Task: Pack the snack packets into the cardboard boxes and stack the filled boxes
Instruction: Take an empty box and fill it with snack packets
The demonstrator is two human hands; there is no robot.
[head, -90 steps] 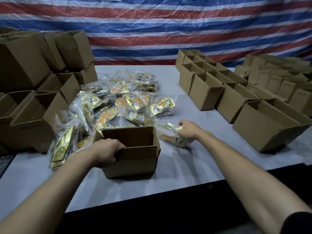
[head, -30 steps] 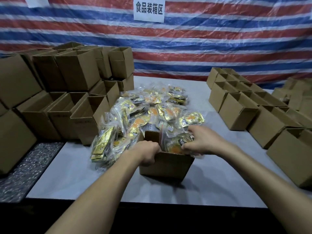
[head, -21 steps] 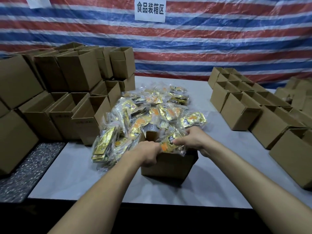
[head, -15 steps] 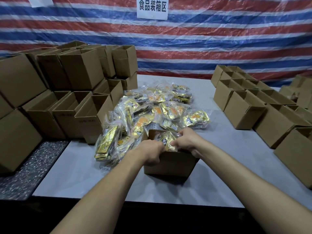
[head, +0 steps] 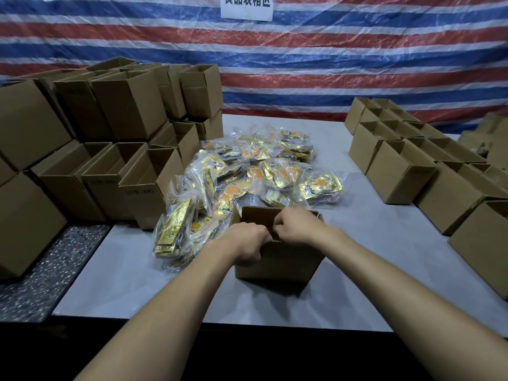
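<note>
Grey table (head: 371, 257): packets (head: 275, 171) crowd box (head: 280, 262); left hand (head: 247, 243), right hand (head: 297, 229) possibly cover contents.

Two readable spots.
1. White sign (head: 246, 6) on the striped tarp (head: 357, 64), far centre: five black Chinese characters with the tops cropped by the frame edge. Probably 食品装箱区. Only the last one, 区, is clear.
2. Stamped box (head: 143, 199), near left: faint dark print on the front face, ending in "(KK)". The leading characters are too blurred to read.

Neighbour box (head: 103, 188), just left of it, has a similar stamp, illegible. The snack packets (head: 247, 171) have printed labels, too small to read.
</note>
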